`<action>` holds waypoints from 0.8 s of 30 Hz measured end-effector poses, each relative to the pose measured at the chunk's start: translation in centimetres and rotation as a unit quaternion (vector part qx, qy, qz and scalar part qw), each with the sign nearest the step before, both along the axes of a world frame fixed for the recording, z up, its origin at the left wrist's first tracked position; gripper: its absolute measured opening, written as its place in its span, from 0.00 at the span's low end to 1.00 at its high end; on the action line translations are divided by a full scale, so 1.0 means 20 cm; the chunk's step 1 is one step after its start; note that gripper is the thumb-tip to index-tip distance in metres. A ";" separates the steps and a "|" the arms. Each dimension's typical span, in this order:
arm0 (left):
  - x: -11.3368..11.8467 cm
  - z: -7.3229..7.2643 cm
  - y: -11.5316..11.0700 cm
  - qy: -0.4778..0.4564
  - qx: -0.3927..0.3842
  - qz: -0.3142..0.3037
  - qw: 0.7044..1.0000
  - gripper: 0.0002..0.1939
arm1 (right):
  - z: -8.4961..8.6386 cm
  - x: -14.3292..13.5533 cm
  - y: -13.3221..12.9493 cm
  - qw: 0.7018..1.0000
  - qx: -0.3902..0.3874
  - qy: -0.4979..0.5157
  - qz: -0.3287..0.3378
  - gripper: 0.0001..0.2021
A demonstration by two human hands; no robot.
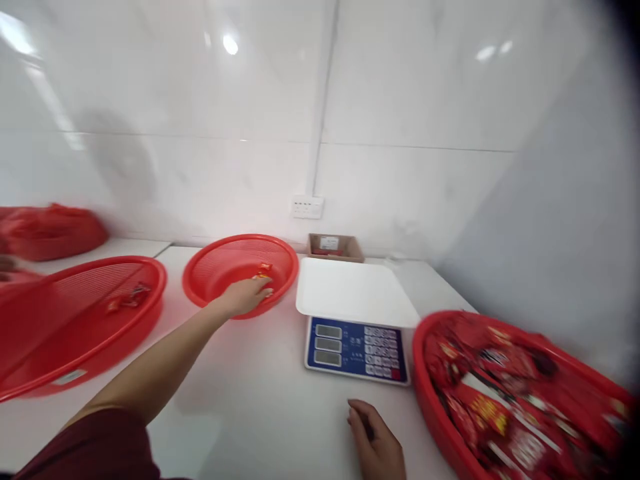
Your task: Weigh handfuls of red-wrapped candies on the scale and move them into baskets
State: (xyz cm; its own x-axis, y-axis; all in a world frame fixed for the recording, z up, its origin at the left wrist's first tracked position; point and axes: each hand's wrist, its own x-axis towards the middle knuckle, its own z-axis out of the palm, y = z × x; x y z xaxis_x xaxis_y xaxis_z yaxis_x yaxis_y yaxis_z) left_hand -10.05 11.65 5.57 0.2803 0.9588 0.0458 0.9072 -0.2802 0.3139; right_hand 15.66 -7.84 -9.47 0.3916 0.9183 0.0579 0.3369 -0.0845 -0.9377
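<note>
My left hand (246,296) reaches over the near rim of a round red plastic basket (215,267). Its fingers are closed on a small red-and-yellow packet (263,269), though blur and the hand hide part of the grip. Beside the front of a digital scale (357,350), my right hand (376,440) rests low over the white table, fingers curled in and thumb close to them, with nothing visible inside. The scale's white pan (353,290) is bare.
A large red basket (145,293) with a few red packets stands left. At right, another red basket (425,360) is heaped with red packets (500,400). A small cardboard box (353,248) sits behind the scale. Red bags (55,230) and part of another person's hand (7,265) appear far left.
</note>
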 end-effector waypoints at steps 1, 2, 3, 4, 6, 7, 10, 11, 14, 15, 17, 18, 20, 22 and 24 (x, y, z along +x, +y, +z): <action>0.02 0.00 0.00 0.004 0.011 -0.007 1.000 0.25 | 0.03 -0.01 0.00 1.000 0.005 -0.014 0.023 0.15; 0.05 0.00 0.00 0.004 0.032 -0.010 0.999 0.25 | 0.05 -0.01 -0.01 0.999 0.012 -0.030 0.030 0.14; 0.09 -0.01 -0.01 -0.002 0.063 -0.018 0.998 0.25 | 0.08 -0.02 -0.01 0.998 0.017 -0.046 0.037 0.13; 0.13 -0.02 -0.02 -0.018 0.094 -0.035 0.995 0.25 | 0.11 -0.02 -0.02 0.997 0.022 -0.064 0.045 0.13; 0.24 -0.08 -0.09 -0.072 0.134 -0.103 0.983 0.23 | 0.17 -0.01 -0.05 0.992 0.034 -0.104 0.065 0.12; 0.29 -0.11 -0.15 -0.108 0.133 -0.162 0.972 0.22 | 0.22 0.00 -0.07 0.989 0.039 -0.127 0.072 0.12; 0.46 -0.20 -0.36 -0.185 0.016 -0.364 0.913 0.18 | 0.38 0.15 -0.14 0.977 0.041 -0.205 0.045 0.13; 0.50 -0.23 -0.43 -0.199 -0.052 -0.442 0.873 0.17 | 0.44 0.22 -0.16 0.971 0.036 -0.234 0.013 0.13; 0.62 -0.32 -0.60 -0.250 -0.259 -0.535 0.764 0.19 | 0.59 0.49 -0.19 0.944 -0.008 -0.321 -0.075 0.15; 0.65 -0.36 -0.63 -0.278 -0.332 -0.519 0.736 0.19 | 0.61 0.58 -0.19 0.931 -0.037 -0.351 -0.088 0.16; 0.69 -0.45 -0.66 -0.342 -0.495 -0.452 0.659 0.23 | 0.62 0.71 -0.19 0.904 -0.130 -0.395 -0.101 0.20; 0.70 -0.49 -0.66 -0.365 -0.563 -0.421 0.609 0.25 | 0.61 0.75 -0.18 0.891 -0.173 -0.407 -0.100 0.22; 0.71 -0.56 -0.64 -0.379 -0.653 -0.391 0.527 0.28 | 0.56 0.77 -0.17 0.869 -0.239 -0.423 -0.094 0.27; 0.71 -0.58 -0.59 -0.374 -0.688 -0.390 0.485 0.29 | 0.52 0.74 -0.15 0.856 -0.273 -0.431 -0.084 0.28; 0.70 -0.58 -0.55 -0.382 -0.690 -0.388 0.476 0.29 | 0.49 0.70 -0.13 0.857 -0.278 -0.427 -0.072 0.27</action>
State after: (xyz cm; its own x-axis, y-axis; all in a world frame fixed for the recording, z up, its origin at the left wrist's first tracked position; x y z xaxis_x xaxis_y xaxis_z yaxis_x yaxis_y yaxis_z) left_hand 3.94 0.64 -5.96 0.9822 -0.1555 -0.1056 0.1718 0.5144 0.8402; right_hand 29.72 -10.35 0.37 0.5363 0.8425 -0.0514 0.8290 -0.5372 -0.1556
